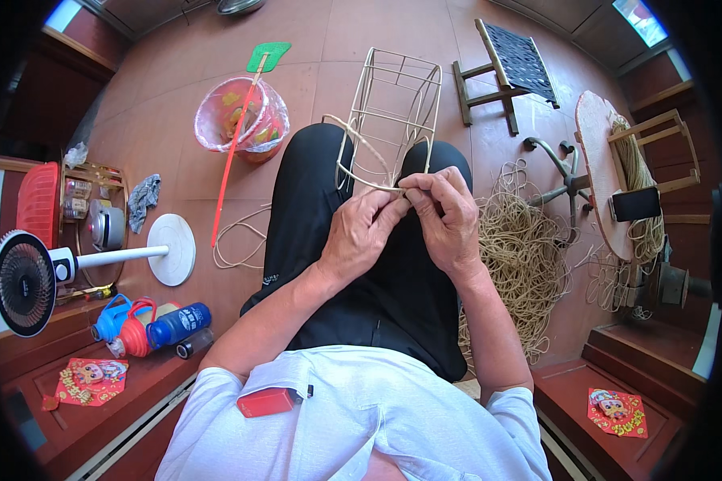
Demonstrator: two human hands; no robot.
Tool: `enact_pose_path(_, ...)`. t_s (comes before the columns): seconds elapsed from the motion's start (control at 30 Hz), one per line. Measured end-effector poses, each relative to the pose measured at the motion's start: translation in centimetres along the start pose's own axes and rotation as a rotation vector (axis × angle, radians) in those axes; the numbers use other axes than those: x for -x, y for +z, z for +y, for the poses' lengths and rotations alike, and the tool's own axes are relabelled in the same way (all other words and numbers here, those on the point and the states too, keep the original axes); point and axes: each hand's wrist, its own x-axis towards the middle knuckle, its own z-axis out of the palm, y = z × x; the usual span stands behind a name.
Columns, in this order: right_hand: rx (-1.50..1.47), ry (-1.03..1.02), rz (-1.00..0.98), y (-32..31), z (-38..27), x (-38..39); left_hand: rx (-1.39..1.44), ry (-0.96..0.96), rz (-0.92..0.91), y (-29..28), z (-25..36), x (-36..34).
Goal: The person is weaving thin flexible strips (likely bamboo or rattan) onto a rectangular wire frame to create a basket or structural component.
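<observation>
A box-shaped wire frame [435, 98] rests against my knees, its rods bare and tan. Cord is wound along part of its near rim, and a loop of tan cord [353, 132] arches up beside my left knee. At the near rim, my left hand [359, 228] pinches the cord with thumb and forefinger. My right hand [448, 216] meets it there, fingertips closed on the same cord and rod. The exact spot between the fingertips is partly hidden.
A large heap of tan cord [521, 264] lies right of my legs. A fly swatter [237, 144] leans across a lined bucket [208, 120]. Left stand a fan [112, 258] and bottles [176, 323]. Right are a folding stool [505, 68] and a round-ended table [594, 152].
</observation>
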Motion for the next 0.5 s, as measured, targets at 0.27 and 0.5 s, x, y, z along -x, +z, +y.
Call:
enact_pose_path(0.27, 0.002, 0.04, -0.008, -0.1, -0.9, 0.6, -0.129, -0.031, -0.196, -4.3, 5.9, 2.1)
enact_pose_path(0.5, 0.07, -0.03, 0.018, -0.1, -1.2, 0.3, -0.085, 0.092, -0.207, -10.8, 7.3, 4.1)
